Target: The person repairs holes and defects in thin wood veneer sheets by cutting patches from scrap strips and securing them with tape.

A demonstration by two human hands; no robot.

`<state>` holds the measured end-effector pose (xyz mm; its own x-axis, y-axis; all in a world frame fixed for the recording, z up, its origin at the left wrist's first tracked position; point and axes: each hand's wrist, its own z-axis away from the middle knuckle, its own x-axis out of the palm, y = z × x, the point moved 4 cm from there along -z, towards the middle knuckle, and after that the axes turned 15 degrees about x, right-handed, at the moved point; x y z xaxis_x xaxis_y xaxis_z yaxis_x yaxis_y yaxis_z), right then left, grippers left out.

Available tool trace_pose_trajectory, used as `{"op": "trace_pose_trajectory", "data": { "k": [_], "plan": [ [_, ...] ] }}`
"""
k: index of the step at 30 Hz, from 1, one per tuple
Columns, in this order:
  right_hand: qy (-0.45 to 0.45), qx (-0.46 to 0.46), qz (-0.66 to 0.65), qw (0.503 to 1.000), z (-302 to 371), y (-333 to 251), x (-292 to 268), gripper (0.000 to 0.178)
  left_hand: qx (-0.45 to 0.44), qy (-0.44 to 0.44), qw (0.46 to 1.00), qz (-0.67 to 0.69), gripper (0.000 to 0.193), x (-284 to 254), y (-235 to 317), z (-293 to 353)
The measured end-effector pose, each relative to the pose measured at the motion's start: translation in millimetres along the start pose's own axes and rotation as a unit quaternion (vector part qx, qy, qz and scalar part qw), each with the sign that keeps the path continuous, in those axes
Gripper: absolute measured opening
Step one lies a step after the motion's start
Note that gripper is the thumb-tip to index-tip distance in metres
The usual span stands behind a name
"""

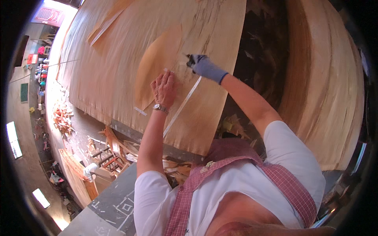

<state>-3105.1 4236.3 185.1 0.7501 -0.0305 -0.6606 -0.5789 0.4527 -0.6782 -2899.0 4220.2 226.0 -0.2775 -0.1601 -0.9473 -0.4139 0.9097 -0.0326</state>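
Note:
My bare left hand [164, 88], with a wristwatch [157, 106] at its wrist, lies flat on an orange-tan veneer patch [151, 65] with a curved edge. Its fingertips reach a short piece of white tape [168, 71]. A second short tape piece [140, 111] crosses the patch's near edge. Just to the right, my right hand [201, 67] in a blue-grey glove is closed around something dark that blur hides. A long white tape strip [183, 104] runs from under the glove toward me. All this rests on a large pale veneer sheet [118, 67].
A stack of wood sheets [323, 90] stands at the right, beyond a dark gap [262, 59] with scraps. A narrow veneer strip [106, 25] lies at the far left of the sheet. Veneer scraps [63, 116] litter the floor at left; a grey board [114, 204] is near me.

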Motion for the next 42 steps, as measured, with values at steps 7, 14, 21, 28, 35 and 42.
{"op": "trace_pose_trajectory", "data": {
  "k": [7,14,21,28,35,42],
  "plan": [
    [-0.109,0.106,-0.261,0.953,-80,13,-98,0.026,-0.108,-0.048,0.988,0.103,0.034,7,-16,-70],
    [-0.086,0.156,-0.202,0.963,-175,32,-73,0.040,-0.054,0.077,0.994,0.051,0.038,67,-47,-187],
    [0.031,-0.045,0.092,0.994,-191,4,-122,0.032,-0.095,0.015,0.989,0.111,0.029,75,-57,-202],
    [-0.309,-0.044,-0.106,0.944,-192,-88,-42,0.028,-0.343,0.139,0.926,0.070,0.037,58,-64,-95],
    [-0.161,-0.180,0.170,0.955,-194,-159,50,0.041,-0.459,0.107,0.879,0.077,0.053,38,-89,-76],
    [-0.231,-0.109,-0.004,0.967,-161,-69,11,0.040,-0.332,0.012,0.942,-0.053,0.044,65,-98,-83]
  ]
}}
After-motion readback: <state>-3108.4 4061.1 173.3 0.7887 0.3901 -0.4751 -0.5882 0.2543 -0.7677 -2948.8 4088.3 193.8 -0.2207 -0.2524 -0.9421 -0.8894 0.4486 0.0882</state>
